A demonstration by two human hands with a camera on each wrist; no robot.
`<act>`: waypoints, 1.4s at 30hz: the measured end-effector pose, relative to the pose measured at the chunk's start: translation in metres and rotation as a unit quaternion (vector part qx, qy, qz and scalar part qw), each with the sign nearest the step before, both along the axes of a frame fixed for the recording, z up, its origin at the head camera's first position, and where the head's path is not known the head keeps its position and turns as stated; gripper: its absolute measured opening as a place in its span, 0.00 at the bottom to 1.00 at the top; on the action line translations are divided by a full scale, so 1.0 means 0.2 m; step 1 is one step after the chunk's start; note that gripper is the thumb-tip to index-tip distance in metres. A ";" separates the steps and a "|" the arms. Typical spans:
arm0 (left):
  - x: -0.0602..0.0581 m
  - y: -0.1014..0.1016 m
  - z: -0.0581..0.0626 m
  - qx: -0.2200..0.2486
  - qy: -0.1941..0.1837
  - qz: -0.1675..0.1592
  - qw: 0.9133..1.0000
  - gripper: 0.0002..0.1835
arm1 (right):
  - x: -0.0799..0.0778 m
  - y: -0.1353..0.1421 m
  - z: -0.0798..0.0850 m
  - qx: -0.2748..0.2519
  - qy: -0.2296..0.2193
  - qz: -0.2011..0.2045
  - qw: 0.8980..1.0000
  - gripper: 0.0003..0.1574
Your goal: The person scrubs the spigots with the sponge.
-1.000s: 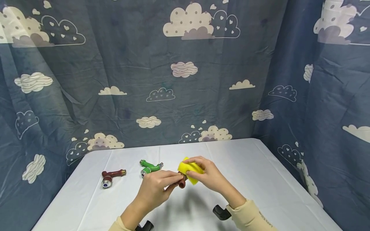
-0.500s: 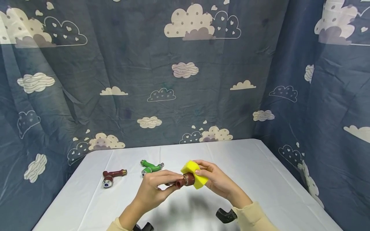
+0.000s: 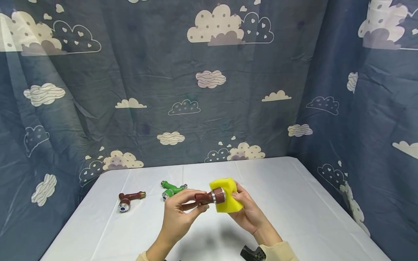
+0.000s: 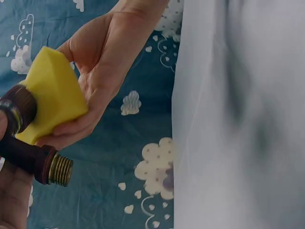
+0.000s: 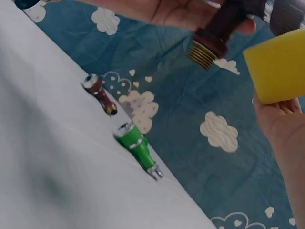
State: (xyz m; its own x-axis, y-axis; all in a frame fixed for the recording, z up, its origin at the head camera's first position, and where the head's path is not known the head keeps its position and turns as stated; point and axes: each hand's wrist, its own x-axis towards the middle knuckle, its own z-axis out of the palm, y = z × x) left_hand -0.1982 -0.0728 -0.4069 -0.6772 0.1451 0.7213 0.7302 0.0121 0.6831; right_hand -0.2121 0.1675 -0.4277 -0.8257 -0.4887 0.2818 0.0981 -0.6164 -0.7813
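Observation:
Above the white table, my left hand holds a brown angle valve between thumb and fingers. Its ridged round knob faces right, and a brass threaded end shows in the left wrist view. My right hand grips a yellow sponge, thumb on the near side and fingers mostly behind it. The sponge lies against the knob end of the valve. From the right wrist view, the sponge hangs just below the valve.
A second brown valve lies on the table's left side. Beside it is a green valve, partly near my left hand. The white tabletop ends at a dark curtain with cloud prints. A black wrist camera sits by the right sleeve.
My hands have turned the valve so its knob now faces right and shows in full. The sponge has swung to the knob's right side, and my right hand has shifted right.

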 end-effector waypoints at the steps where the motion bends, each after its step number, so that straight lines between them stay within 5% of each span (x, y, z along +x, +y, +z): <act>1: 0.01 0.01 0.00 0.014 -0.019 0.001 1.000 0.16 | 0.01 -0.01 0.00 -0.008 0.006 -0.005 1.000 0.25; 9: 0.01 0.05 -0.01 0.086 -0.107 0.024 0.990 0.14 | 0.04 -0.08 0.02 0.025 0.024 -0.118 0.992 0.25; 12: 0.00 0.06 -0.01 0.090 -0.126 0.040 0.987 0.14 | 0.05 -0.11 0.02 0.064 0.044 -0.191 0.979 0.25; 14: -0.01 0.06 -0.01 0.091 -0.140 0.048 0.985 0.14 | 0.05 -0.14 0.02 0.093 0.080 -0.252 0.960 0.25; 17: -0.01 0.06 -0.01 0.088 -0.153 0.056 0.983 0.13 | 0.06 -0.17 0.01 0.138 0.161 -0.346 0.914 0.24; 22: -0.03 0.05 -0.01 0.082 -0.160 0.056 0.982 0.13 | 0.04 -0.18 0.00 0.205 0.317 -0.449 0.810 0.25; 25: -0.03 0.05 -0.02 0.075 -0.161 0.052 0.983 0.12 | 0.02 -0.16 0.00 0.253 0.391 -0.480 0.744 0.28; 27: -0.03 0.05 -0.02 0.067 -0.163 0.052 0.983 0.12 | 0.01 -0.15 0.01 0.283 0.426 -0.486 0.709 0.31; 30: -0.04 0.04 -0.02 0.054 -0.162 0.049 0.984 0.12 | 0.00 -0.13 0.04 0.324 0.464 -0.473 0.676 0.33; 36: -0.04 0.02 -0.02 0.016 -0.132 0.038 0.990 0.12 | -0.01 -0.09 0.09 0.391 0.471 -0.413 0.674 0.31; 42: -0.05 -0.01 -0.04 -0.043 -0.047 0.045 0.997 0.13 | -0.03 -0.08 0.14 0.443 0.409 -0.348 0.718 0.23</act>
